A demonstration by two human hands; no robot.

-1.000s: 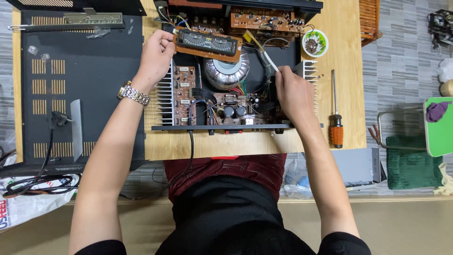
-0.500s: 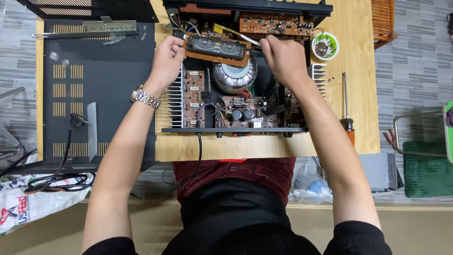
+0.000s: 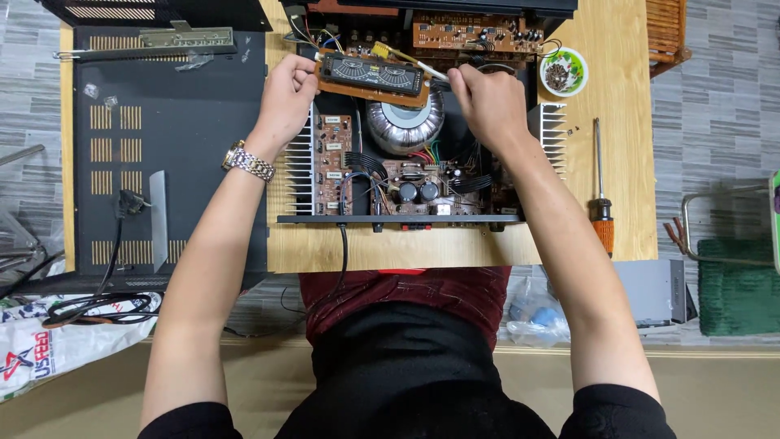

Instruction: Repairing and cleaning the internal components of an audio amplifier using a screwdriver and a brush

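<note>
An opened amplifier chassis [image 3: 390, 218] lies on a wooden table [image 3: 617, 162], showing a round toroidal transformer [image 3: 404, 128], finned heat sinks and brown circuit boards. My left hand [image 3: 286, 99], with a metal watch on the wrist, holds the left end of a long brown display board [image 3: 372, 77] lifted above the chassis. My right hand [image 3: 485, 102] is at the board's right end and grips a thin tool with a yellow handle [image 3: 398, 55] that lies across the board's top.
An orange-handled screwdriver [image 3: 600, 195] lies on the table to the right. A small green-rimmed bowl [image 3: 562, 71] with screws sits at the back right. The black amplifier cover [image 3: 162, 138] and a power cable [image 3: 97, 305] lie to the left.
My right hand rose from the chassis's right side to the display board's right end, bringing the yellow-handled tool. My left hand has stayed on the board's left end.
</note>
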